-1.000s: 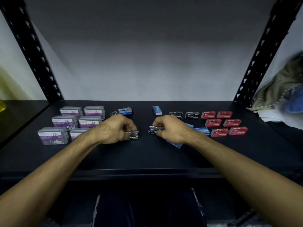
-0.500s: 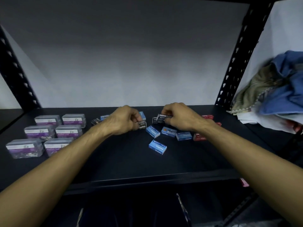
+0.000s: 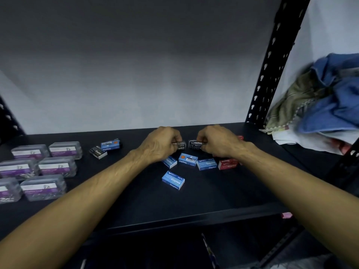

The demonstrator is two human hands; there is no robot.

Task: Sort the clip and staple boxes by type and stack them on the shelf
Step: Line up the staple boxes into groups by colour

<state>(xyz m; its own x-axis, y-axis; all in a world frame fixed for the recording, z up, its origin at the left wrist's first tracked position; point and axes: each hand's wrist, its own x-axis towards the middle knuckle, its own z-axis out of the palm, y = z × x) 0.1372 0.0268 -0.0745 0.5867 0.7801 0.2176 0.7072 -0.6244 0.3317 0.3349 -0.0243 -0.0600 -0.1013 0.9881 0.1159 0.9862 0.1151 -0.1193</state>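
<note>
Gripping black staple boxes | left hand one | right hand another

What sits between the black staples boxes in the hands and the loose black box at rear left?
Nothing visible blocks that path. The left hand and right hand each hold a black staples box. The loose black box lies left of them across bare shelf, with a blue box touching its far side.
</note>
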